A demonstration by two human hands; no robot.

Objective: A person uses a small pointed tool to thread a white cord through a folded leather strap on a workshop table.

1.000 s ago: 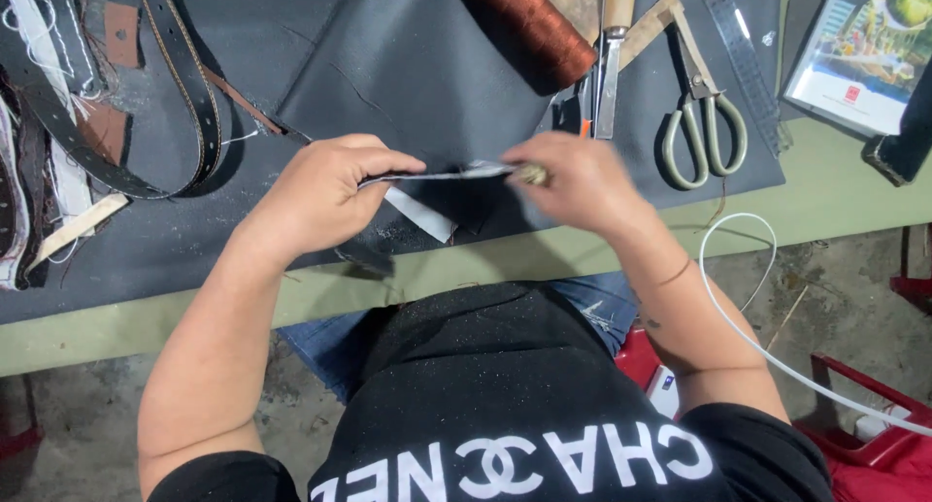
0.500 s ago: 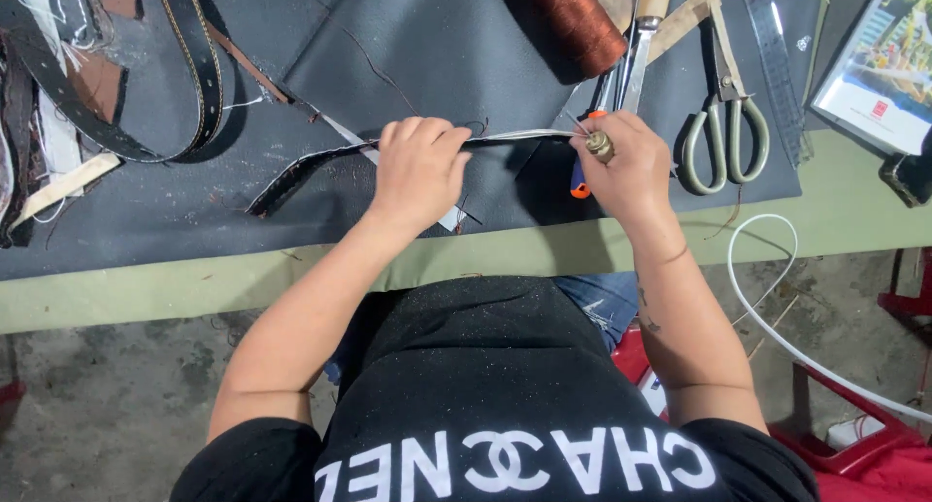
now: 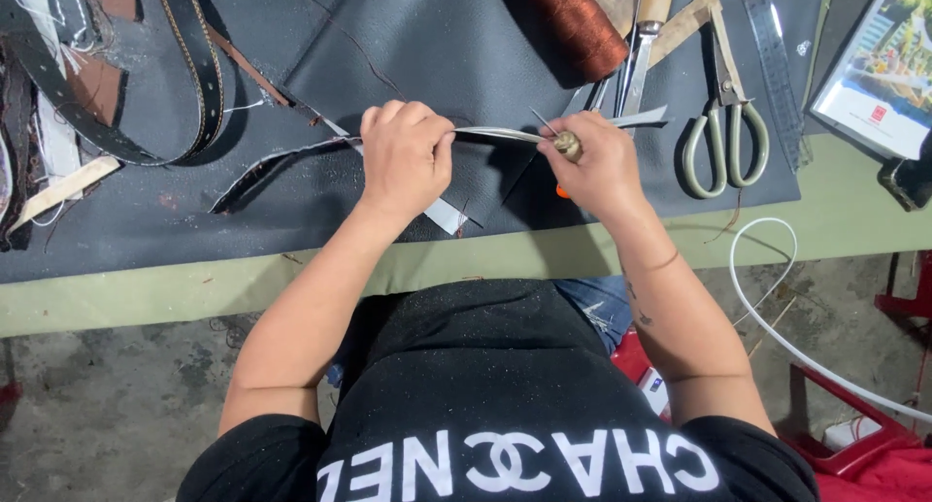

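My left hand (image 3: 406, 160) pinches a thin black leather strap (image 3: 282, 162) held on edge above the dark work mat (image 3: 427, 55). The strap runs from a curved tail on the left, through my fingers, to a pale end (image 3: 641, 118) on the right. My right hand (image 3: 594, 162) grips a small awl with a brass-coloured knob (image 3: 567, 147). Its thin needle point sticks up against the strap between my two hands. The hands are about a hand's width apart.
Scissors (image 3: 723, 138) lie right of my right hand, with a wooden-handled knife (image 3: 646, 26) and a spool of rust-brown thread (image 3: 573, 21) behind it. Stitched black belts (image 3: 199, 65) and leather scraps are at far left. A clear ruler (image 3: 772, 46), a booklet (image 3: 879, 70) and a white cable (image 3: 767, 317) are at right.
Both hands have shifted along the strap. The left hand has slid left and more strap shows between the hands. The awl's needle now points up at the strap.
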